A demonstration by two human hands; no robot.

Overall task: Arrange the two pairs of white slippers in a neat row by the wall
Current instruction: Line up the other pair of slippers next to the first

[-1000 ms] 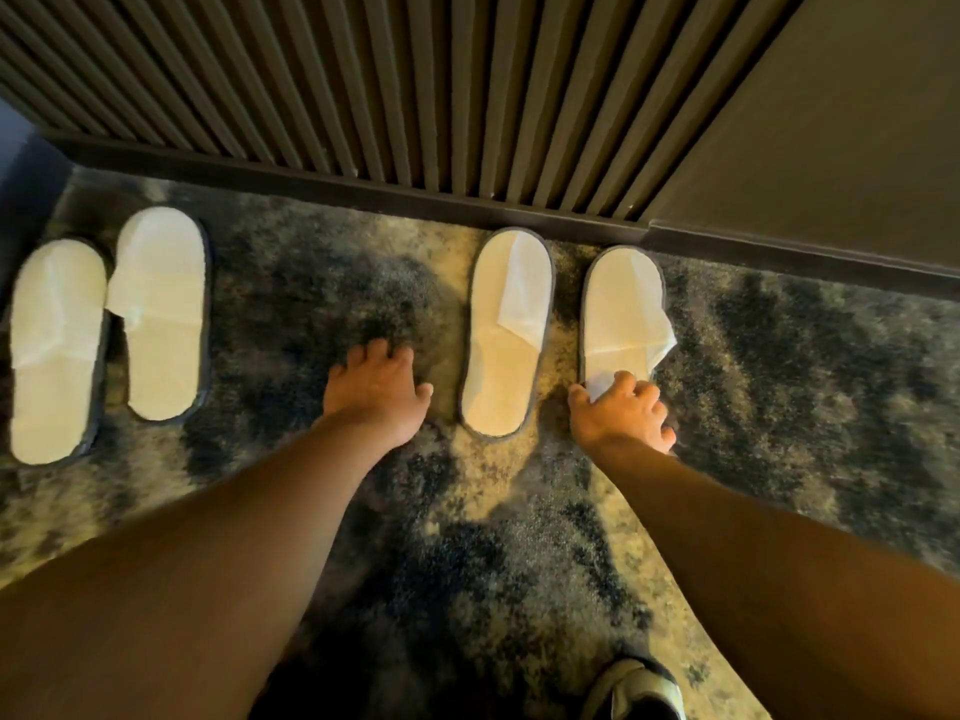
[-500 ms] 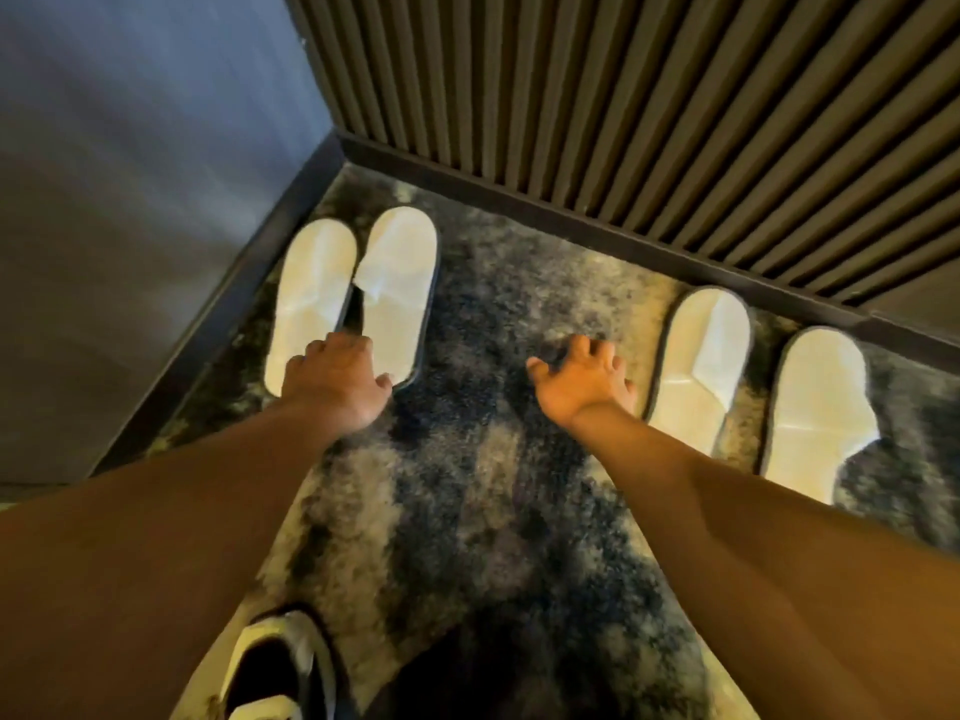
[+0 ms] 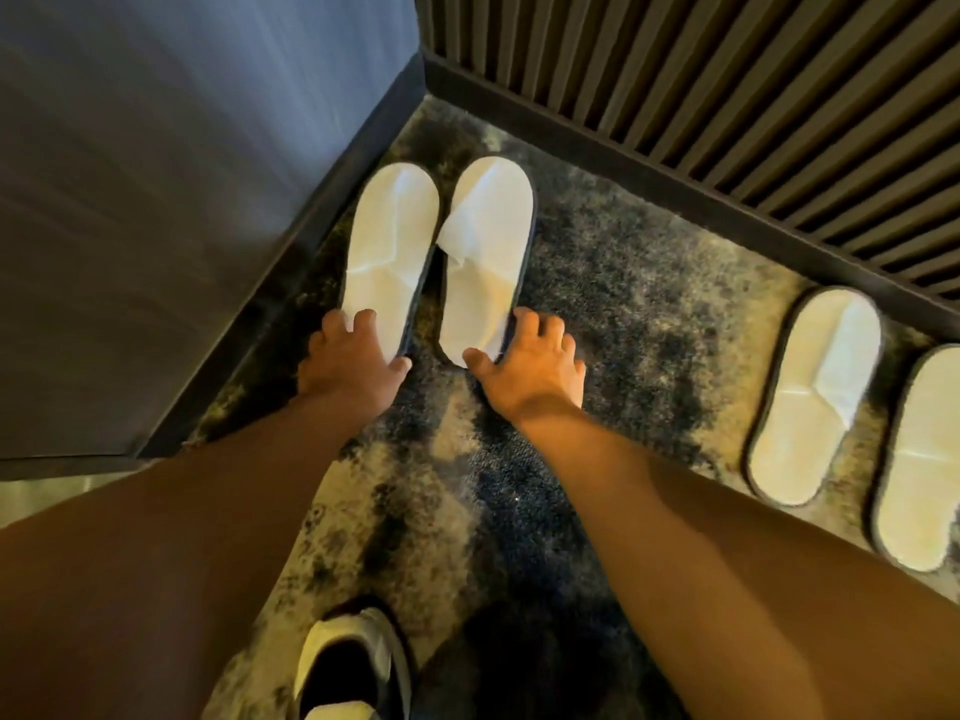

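Two pairs of flat white slippers with dark edging lie on the carpet, toes toward the slatted wall (image 3: 727, 96). The left pair sits in the corner: its left slipper (image 3: 389, 252) has my left hand (image 3: 353, 363) gripping the heel, and its right slipper (image 3: 488, 241) has my right hand (image 3: 524, 366) gripping the heel. The two slippers splay slightly apart at the toes. The right pair rests untouched near the skirting, one slipper (image 3: 815, 392) fully visible and the other slipper (image 3: 924, 459) cut by the frame's right edge.
A smooth blue-grey wall (image 3: 182, 174) with a dark skirting board (image 3: 291, 283) closes the left side. The mottled dark and cream carpet (image 3: 623, 304) spans a wide gap between the pairs. My shoe (image 3: 353, 662) shows at the bottom.
The view swung left to the corner pair. My right hand left the right pair and crossed over; both hands now grip the heels of the left pair.
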